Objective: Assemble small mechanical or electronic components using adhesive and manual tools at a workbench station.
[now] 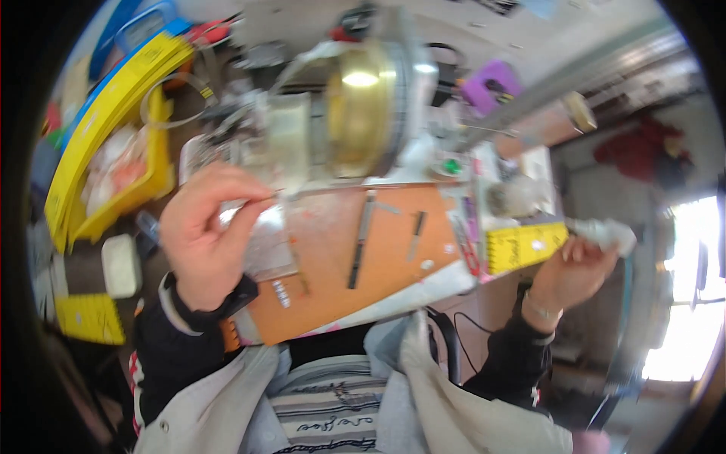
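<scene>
Lying sideways, the right hand's (572,274) whitish object (611,235) seemingly points left.

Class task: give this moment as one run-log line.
left hand: pinched, contents unclear | right hand: holding whitish object | on orange board: two slim tools

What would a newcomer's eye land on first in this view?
Probably the big gold drum at the back middle, then the bright yellow bin at far left. The orange board fills the centre, with the left hand pinched at its left edge; out right, the right hand holds a pale object, blurred.
</scene>
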`<state>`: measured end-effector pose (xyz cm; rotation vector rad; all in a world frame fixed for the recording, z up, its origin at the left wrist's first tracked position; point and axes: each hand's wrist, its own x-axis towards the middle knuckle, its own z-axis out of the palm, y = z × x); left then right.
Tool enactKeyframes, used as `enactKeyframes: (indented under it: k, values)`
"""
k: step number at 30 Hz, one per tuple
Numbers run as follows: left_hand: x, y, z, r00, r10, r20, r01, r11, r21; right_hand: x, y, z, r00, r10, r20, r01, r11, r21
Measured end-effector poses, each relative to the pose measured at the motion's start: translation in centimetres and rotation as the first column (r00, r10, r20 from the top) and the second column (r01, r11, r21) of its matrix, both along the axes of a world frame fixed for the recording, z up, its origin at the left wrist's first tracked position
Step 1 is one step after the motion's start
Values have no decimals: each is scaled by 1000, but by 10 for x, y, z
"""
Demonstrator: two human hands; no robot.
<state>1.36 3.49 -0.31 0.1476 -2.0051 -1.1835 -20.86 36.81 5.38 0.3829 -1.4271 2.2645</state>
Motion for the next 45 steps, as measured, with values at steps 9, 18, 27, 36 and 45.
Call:
enactKeyframes:
  k: [9,18,27,36,45]
  values:
    - [6,-7,12,995,-24,-98,-7,950,-311,91,-149,-32,738,644,-203,-663,748,-37]
    - [14,-7,17,998,-46,39,56,954,-294,86,-189,-81,792,391,-469,-451,893,-16]
    - [10,-4,10,1000,22,-15,-25,960,-280,76,-166,-88,756,477,-448,-521,853,30]
    - [7,-3,6,997,5,-80,-28,957,-287,79,-175,-85,686,536,-491,-595,802,44]
    - [6,-3,4,995,12,-103,-42,953,-299,79,-173,-84,689,546,-477,-595,802,59]
